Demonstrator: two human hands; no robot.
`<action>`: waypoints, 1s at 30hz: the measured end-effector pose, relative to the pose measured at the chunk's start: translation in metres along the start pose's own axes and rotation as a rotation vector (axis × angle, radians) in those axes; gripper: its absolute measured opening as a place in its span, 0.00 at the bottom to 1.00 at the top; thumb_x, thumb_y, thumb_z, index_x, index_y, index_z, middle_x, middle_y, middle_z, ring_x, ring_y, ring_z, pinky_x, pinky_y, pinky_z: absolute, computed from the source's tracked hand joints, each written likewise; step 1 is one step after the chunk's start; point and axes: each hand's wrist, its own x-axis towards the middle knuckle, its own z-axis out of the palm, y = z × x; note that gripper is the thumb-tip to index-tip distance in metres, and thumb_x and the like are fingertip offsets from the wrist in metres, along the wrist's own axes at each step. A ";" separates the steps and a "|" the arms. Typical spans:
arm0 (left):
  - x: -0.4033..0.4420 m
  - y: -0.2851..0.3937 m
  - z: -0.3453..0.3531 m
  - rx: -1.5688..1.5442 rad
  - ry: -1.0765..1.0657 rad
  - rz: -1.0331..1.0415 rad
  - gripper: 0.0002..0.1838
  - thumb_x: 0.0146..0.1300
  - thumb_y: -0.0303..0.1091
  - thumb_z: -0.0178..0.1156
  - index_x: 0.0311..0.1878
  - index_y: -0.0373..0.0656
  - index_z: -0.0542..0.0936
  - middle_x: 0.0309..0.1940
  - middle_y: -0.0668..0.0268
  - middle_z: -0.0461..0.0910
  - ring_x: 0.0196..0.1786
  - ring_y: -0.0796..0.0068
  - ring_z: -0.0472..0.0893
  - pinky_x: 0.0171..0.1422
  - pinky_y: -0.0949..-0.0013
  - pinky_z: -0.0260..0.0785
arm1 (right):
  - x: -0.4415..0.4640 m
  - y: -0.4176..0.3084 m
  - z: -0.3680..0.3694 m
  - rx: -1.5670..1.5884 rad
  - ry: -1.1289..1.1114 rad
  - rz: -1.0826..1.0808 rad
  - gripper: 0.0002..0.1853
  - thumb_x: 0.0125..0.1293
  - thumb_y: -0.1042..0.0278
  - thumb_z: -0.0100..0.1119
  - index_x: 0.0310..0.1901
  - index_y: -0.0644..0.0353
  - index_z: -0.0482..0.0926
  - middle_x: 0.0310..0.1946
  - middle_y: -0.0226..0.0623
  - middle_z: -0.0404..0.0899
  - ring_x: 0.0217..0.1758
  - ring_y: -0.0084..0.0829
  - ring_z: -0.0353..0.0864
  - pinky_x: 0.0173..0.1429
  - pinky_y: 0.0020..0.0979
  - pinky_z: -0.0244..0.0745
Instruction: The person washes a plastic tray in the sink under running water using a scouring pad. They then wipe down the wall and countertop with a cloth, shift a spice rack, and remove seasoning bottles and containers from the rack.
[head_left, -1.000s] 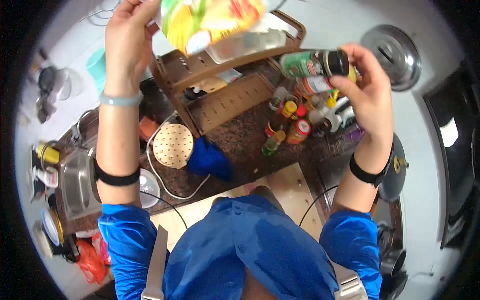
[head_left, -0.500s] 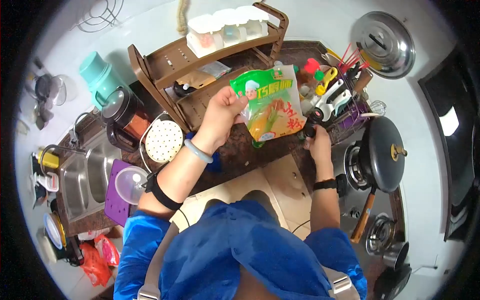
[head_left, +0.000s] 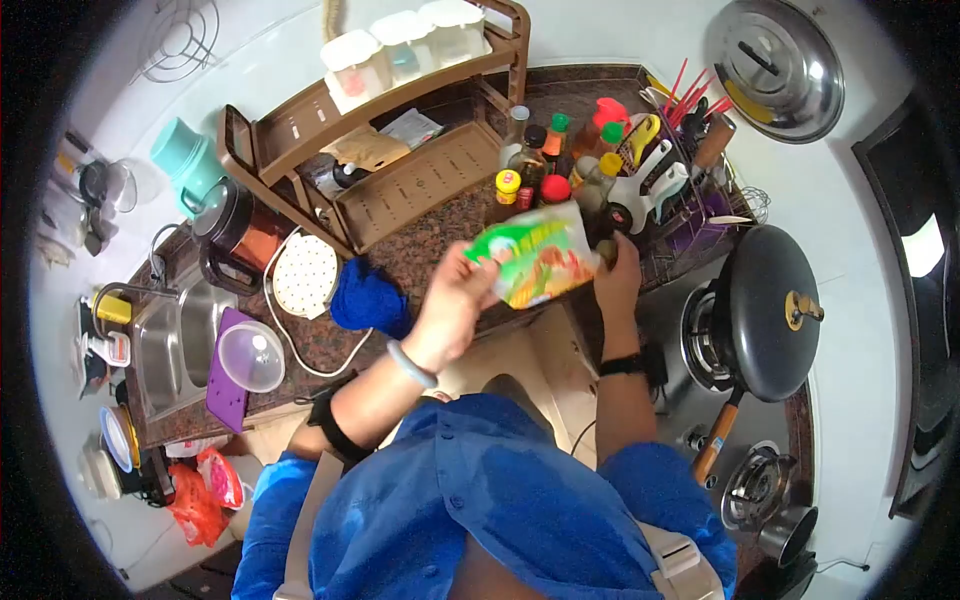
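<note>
My left hand point(head_left: 458, 298) is closed on the left edge of a green and clear starch packet point(head_left: 540, 258), which is tilted and blurred by motion above the counter's front edge. At the packet's right end is my right hand point(head_left: 618, 282). Its fingers are curled by a small dark object that I cannot make out, partly hidden by the packet and the hand. Behind the packet stand several sauce bottles point(head_left: 535, 140), with red, yellow, green and black caps.
A brown two-tier rack point(head_left: 420, 190) stands behind, with white-lidded seasoning boxes point(head_left: 405, 55) on top. Left are a blue cloth point(head_left: 370, 300), a dotted round board point(head_left: 305, 277), a kettle point(head_left: 228, 225) and a sink point(head_left: 165, 350). Right are a utensil rack point(head_left: 700, 225) and a lidded wok point(head_left: 770, 320) on the stove.
My left hand has lowered the packet and tipped it flatter, uncovering the bottles behind it. My right hand stays close to the packet's right end. The camera view has shifted slightly.
</note>
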 end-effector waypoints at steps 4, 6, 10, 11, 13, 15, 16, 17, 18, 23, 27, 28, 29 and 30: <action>0.017 -0.080 0.011 0.520 0.017 0.218 0.10 0.71 0.37 0.54 0.48 0.41 0.70 0.37 0.69 0.74 0.39 0.79 0.72 0.45 0.72 0.69 | -0.029 0.012 -0.011 0.213 0.134 0.341 0.15 0.67 0.71 0.55 0.54 0.63 0.76 0.49 0.45 0.80 0.54 0.41 0.79 0.61 0.36 0.72; 0.025 -0.090 0.032 0.596 0.039 0.257 0.10 0.70 0.37 0.55 0.46 0.42 0.71 0.32 0.65 0.74 0.37 0.77 0.72 0.44 0.68 0.70 | -0.042 0.016 -0.014 0.707 0.230 0.552 0.12 0.71 0.71 0.50 0.54 0.63 0.75 0.54 0.43 0.77 0.57 0.38 0.76 0.59 0.36 0.73; 0.057 -0.122 0.067 0.720 0.049 0.141 0.10 0.65 0.32 0.55 0.47 0.41 0.71 0.34 0.53 0.78 0.39 0.62 0.79 0.45 0.59 0.72 | -0.049 -0.017 -0.051 0.762 0.440 0.493 0.14 0.75 0.64 0.47 0.54 0.65 0.71 0.56 0.46 0.74 0.58 0.39 0.74 0.61 0.40 0.70; 0.066 -0.135 0.073 0.769 0.038 0.242 0.13 0.62 0.33 0.59 0.47 0.42 0.70 0.36 0.49 0.79 0.41 0.53 0.81 0.46 0.57 0.72 | -0.053 -0.016 -0.057 0.784 0.428 0.472 0.14 0.75 0.64 0.47 0.54 0.65 0.71 0.56 0.46 0.74 0.58 0.39 0.74 0.61 0.40 0.70; 0.071 -0.125 0.090 0.700 -0.016 0.130 0.16 0.61 0.36 0.62 0.45 0.40 0.69 0.37 0.47 0.79 0.44 0.47 0.81 0.48 0.52 0.71 | -0.057 -0.013 -0.062 0.383 0.340 0.340 0.13 0.73 0.68 0.49 0.53 0.67 0.71 0.55 0.46 0.74 0.57 0.39 0.73 0.61 0.38 0.69; 0.070 -0.120 0.098 0.692 0.038 0.031 0.21 0.60 0.39 0.64 0.50 0.39 0.70 0.41 0.47 0.79 0.49 0.48 0.79 0.51 0.53 0.71 | -0.062 -0.011 -0.057 0.389 0.278 0.276 0.13 0.71 0.71 0.50 0.53 0.68 0.71 0.53 0.46 0.73 0.56 0.40 0.73 0.61 0.37 0.69; 0.070 -0.131 0.092 0.687 0.058 0.044 0.21 0.60 0.39 0.64 0.50 0.39 0.70 0.41 0.47 0.79 0.49 0.48 0.79 0.51 0.53 0.71 | -0.061 -0.015 -0.053 0.378 0.238 0.232 0.12 0.70 0.73 0.50 0.52 0.68 0.71 0.52 0.46 0.73 0.55 0.40 0.73 0.61 0.36 0.68; 0.069 -0.146 0.083 0.741 0.070 0.170 0.23 0.60 0.38 0.65 0.53 0.39 0.70 0.45 0.47 0.78 0.51 0.49 0.78 0.53 0.54 0.71 | -0.058 -0.022 -0.050 0.391 0.230 0.217 0.12 0.70 0.73 0.50 0.52 0.68 0.71 0.52 0.46 0.73 0.55 0.40 0.73 0.61 0.36 0.68; 0.069 -0.152 0.075 0.798 0.077 0.295 0.25 0.59 0.38 0.65 0.56 0.39 0.70 0.48 0.48 0.76 0.54 0.50 0.77 0.56 0.56 0.71 | -0.057 -0.034 -0.050 0.443 0.216 0.201 0.12 0.69 0.74 0.51 0.51 0.68 0.71 0.51 0.45 0.73 0.54 0.39 0.73 0.60 0.37 0.68; 0.009 -0.037 0.026 0.864 -0.170 0.551 0.24 0.57 0.29 0.65 0.57 0.40 0.72 0.49 0.54 0.74 0.51 0.60 0.78 0.55 0.62 0.72 | -0.051 -0.063 -0.037 0.468 0.229 0.112 0.10 0.68 0.76 0.51 0.50 0.68 0.72 0.49 0.43 0.72 0.51 0.37 0.73 0.57 0.35 0.70; 0.024 0.090 -0.023 0.629 0.132 0.596 0.26 0.59 0.25 0.61 0.61 0.42 0.69 0.52 0.62 0.73 0.49 0.70 0.76 0.56 0.68 0.71 | -0.029 -0.115 -0.022 0.545 0.247 0.046 0.11 0.68 0.75 0.53 0.51 0.67 0.72 0.50 0.42 0.73 0.51 0.34 0.73 0.56 0.32 0.70; 0.037 0.116 -0.037 0.542 0.228 0.645 0.26 0.60 0.26 0.61 0.62 0.39 0.67 0.52 0.60 0.73 0.48 0.72 0.75 0.54 0.68 0.71 | -0.020 -0.131 -0.017 0.563 0.285 0.033 0.13 0.68 0.74 0.53 0.52 0.67 0.72 0.51 0.42 0.73 0.51 0.34 0.72 0.56 0.31 0.70; 0.050 0.139 -0.050 0.455 0.321 0.689 0.27 0.60 0.26 0.60 0.64 0.37 0.65 0.53 0.58 0.73 0.47 0.73 0.74 0.53 0.68 0.70 | -0.007 -0.150 -0.014 0.611 0.295 -0.072 0.13 0.68 0.76 0.53 0.53 0.67 0.72 0.51 0.41 0.73 0.52 0.32 0.73 0.58 0.31 0.69; 0.063 0.161 -0.062 0.285 0.348 0.671 0.29 0.62 0.27 0.59 0.66 0.35 0.63 0.55 0.57 0.72 0.51 0.72 0.74 0.57 0.67 0.69 | 0.009 -0.170 -0.011 0.652 0.309 -0.176 0.13 0.69 0.77 0.52 0.54 0.67 0.72 0.50 0.39 0.74 0.53 0.30 0.73 0.60 0.31 0.69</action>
